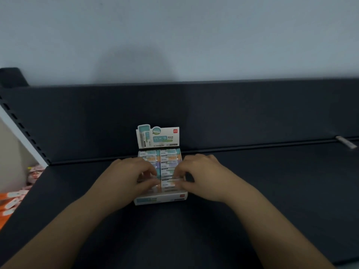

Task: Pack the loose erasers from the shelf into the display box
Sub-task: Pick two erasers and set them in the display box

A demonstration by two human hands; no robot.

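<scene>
A white display box [161, 199] with an upright printed header card [157, 136] stands on the dark shelf. Two columns of wrapped erasers [168, 158] in teal, orange and purple fill it. My left hand [128, 177] is over the left column, fingers curled onto an eraser near the front. My right hand [202, 175] pinches an orange-sleeved eraser [168, 184] at the front of the right column. My hands hide part of the front rows.
The dark shelf [272, 191] has a raised back panel along a groove. A small white object [346, 142] lies at the far right by the groove. Orange and white packets [11, 200] sit on a lower level at the left, beyond the shelf edge.
</scene>
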